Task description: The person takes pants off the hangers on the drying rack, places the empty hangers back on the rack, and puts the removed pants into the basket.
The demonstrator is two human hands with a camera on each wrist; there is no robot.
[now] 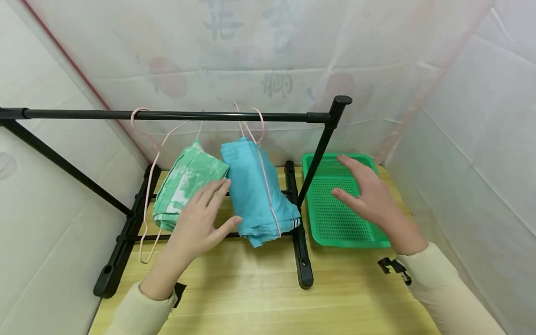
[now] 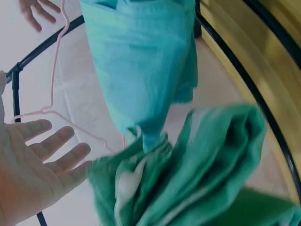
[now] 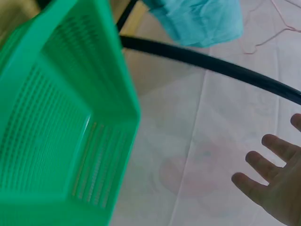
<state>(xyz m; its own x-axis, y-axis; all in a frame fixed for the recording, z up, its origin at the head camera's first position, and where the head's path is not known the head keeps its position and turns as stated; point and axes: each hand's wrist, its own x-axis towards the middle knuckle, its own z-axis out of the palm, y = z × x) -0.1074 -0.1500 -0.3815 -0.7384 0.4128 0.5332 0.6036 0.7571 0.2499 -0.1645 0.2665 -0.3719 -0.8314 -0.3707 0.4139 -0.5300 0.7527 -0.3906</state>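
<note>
Folded green-and-white cloth (image 1: 190, 179) hangs on a pink hanger (image 1: 147, 204) from the black rack's top bar (image 1: 184, 116). To its right, folded blue cloth (image 1: 257, 186) hangs on another pink hanger (image 1: 268, 190). My left hand (image 1: 201, 223) is spread in front of the green cloth, fingertips near its right edge and thumb toward the blue cloth. In the left wrist view, its fingers lie close beside the green cloth (image 2: 188, 169). My right hand (image 1: 366, 195) hovers over the green basket (image 1: 347, 244), fingers extended and holding nothing.
The rack's right leg (image 1: 320, 153) stands between the blue cloth and the basket. Its black feet (image 1: 303, 256) rest on the wooden table (image 1: 234, 298). White sheeting (image 1: 469, 153) encloses the back and both sides.
</note>
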